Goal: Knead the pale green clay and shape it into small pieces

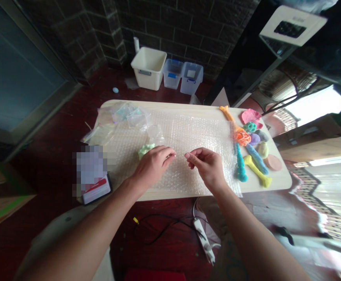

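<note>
Over the bubble wrap (188,132), my left hand (155,162) is closed in a pinch, thumb against fingertips. Anything between them is too small to make out. A pale green lump that looks like modelling clay (146,149) lies just behind this hand, partly covered by it. My right hand (206,166), a short gap to the right, has its thumb pressed to curled fingers; whatever it may hold is hidden. Shaped clay-like pieces cluster at the table's right end, among them a yellow bone shape (257,171), a teal twisted stick (240,164) and an orange stringy lump (242,136).
Clear plastic bags (129,115) lie on the pale table (278,179) at back left. A phone-like device (97,191) sits at its left edge, partly blurred out. Beyond stand a white bin (148,74) and two clear boxes. A power strip (204,240) lies on the floor.
</note>
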Demonstrator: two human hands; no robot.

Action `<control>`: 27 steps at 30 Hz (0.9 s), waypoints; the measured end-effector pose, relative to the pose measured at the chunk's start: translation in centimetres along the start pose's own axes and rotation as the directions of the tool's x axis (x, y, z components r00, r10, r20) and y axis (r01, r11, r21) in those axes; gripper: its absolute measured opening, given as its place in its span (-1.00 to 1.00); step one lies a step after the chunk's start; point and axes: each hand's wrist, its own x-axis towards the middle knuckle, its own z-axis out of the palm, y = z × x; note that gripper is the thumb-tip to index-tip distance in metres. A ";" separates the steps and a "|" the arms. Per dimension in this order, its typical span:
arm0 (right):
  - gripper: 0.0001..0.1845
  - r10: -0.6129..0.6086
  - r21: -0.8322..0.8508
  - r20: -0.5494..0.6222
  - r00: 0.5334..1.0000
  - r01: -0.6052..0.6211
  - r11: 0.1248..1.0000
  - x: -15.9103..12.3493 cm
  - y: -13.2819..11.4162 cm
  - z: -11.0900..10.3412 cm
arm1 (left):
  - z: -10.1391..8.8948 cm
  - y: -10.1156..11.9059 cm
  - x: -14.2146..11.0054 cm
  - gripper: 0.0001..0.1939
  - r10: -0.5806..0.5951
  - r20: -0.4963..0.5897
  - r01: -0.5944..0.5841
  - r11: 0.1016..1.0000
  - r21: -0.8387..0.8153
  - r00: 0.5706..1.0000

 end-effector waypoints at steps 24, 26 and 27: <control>-0.67 0.164 0.412 0.116 0.980 -0.197 0.890 1.3 0.8 2.6 | -1.3 -0.6 -0.6 -0.89 -0.003 -0.060 -0.001 0.998 -0.069 0.998; -0.65 0.166 0.410 0.115 0.979 -0.199 0.890 1.3 0.8 2.5 | -1.5 -0.6 -0.6 -0.89 -0.002 -0.066 -0.003 0.997 -0.075 0.998; -0.64 0.168 0.409 0.121 0.978 -0.203 0.890 1.4 0.9 2.5 | -1.6 -0.6 -0.6 -0.89 -0.001 -0.070 -0.004 0.997 -0.078 0.998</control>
